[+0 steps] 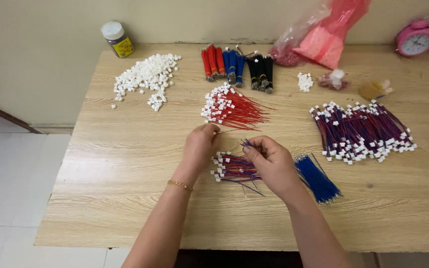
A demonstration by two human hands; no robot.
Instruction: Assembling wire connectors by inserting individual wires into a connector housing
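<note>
Left hand (200, 144) pinches a red wire (229, 131) while right hand (270, 161) grips a blue wire (246, 144); fingertips crowd together, so either thin lead could slip free.

Pink bag (331, 37) – back edge; yellow-labelled jar (117, 39).
</note>
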